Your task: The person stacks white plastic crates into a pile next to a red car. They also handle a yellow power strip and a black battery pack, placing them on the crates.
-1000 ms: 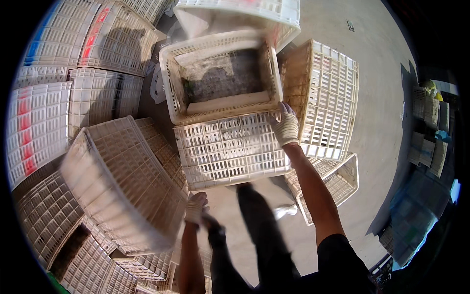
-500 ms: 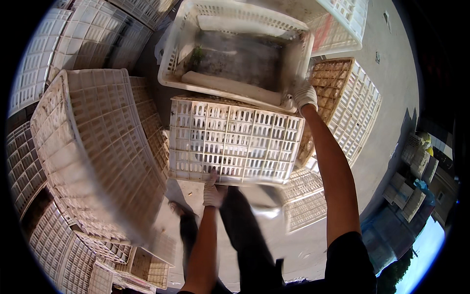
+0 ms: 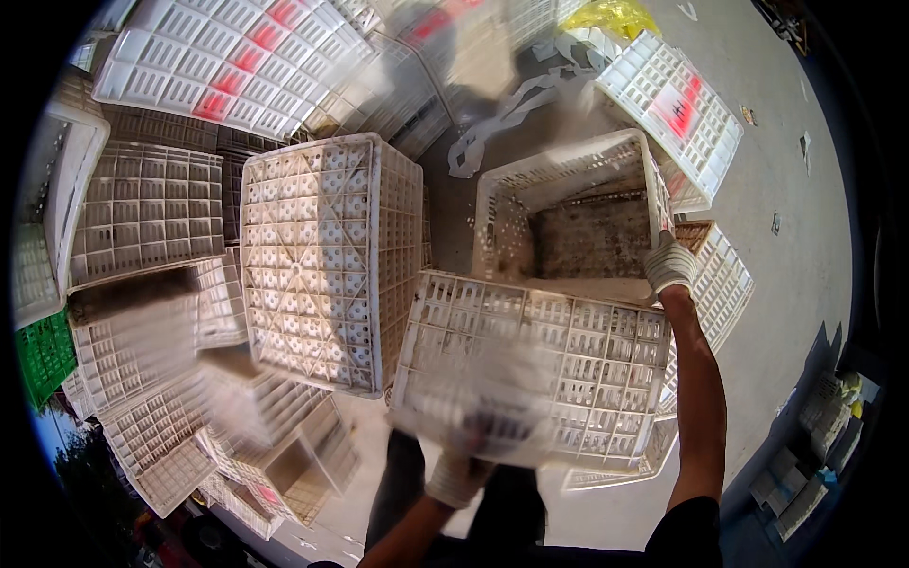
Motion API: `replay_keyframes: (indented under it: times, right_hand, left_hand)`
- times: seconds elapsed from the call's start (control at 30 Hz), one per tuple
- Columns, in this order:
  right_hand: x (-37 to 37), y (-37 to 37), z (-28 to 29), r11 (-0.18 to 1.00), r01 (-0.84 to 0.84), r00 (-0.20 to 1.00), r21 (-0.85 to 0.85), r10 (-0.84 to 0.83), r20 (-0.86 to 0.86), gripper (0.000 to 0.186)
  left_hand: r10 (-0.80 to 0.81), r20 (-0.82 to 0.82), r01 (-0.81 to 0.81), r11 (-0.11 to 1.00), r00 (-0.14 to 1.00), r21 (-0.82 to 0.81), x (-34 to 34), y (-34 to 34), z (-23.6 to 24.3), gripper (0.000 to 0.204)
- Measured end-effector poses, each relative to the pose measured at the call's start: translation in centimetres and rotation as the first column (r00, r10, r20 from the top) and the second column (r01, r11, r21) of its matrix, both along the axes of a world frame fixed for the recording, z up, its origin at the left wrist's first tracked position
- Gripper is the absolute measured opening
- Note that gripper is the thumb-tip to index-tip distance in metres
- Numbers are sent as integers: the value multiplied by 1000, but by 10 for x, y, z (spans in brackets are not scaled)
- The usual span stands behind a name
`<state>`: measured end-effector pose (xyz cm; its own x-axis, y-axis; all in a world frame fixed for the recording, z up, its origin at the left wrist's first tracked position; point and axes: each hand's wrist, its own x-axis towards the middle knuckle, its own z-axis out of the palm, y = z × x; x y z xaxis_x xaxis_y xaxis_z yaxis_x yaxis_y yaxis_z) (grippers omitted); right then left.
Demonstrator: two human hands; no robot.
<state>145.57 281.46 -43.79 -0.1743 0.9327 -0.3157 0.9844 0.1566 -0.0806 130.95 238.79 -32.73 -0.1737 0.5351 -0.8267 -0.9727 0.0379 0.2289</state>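
A dirty white plastic crate (image 3: 606, 369) is tilted in front of me, its slatted long side toward me and its open inside showing beyond. My right hand (image 3: 670, 265), in a pale knitted glove, is closed over the crate's right rim. Against the lower part of the slatted side is my left hand (image 3: 459, 473), also gloved. Its fingers are smeared by motion over the slats, so their grip does not show clearly. Dark dirt covers the crate's bottom inside.
A tall dirty crate (image 3: 308, 265) stands close on the left, with several more piled behind it. Crates with red marks stand at the far left and far right (image 3: 672, 104). White strips (image 3: 492, 123) and a yellow bag (image 3: 611, 17) lie on the concrete floor beyond.
The view has swung toward the left, bringing more of the piled crates in. The crate in front and both hands sit farther right in the picture, and the left hand is more blurred.
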Motion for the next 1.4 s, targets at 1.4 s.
replay_keyframes:
  times: [1.4]
  right_hand:
    - [199,-366,509,798,63,977,600,-171,126,23]
  left_hand:
    - [-558,-493,43,632,-668,-774,-314,81,197,49]
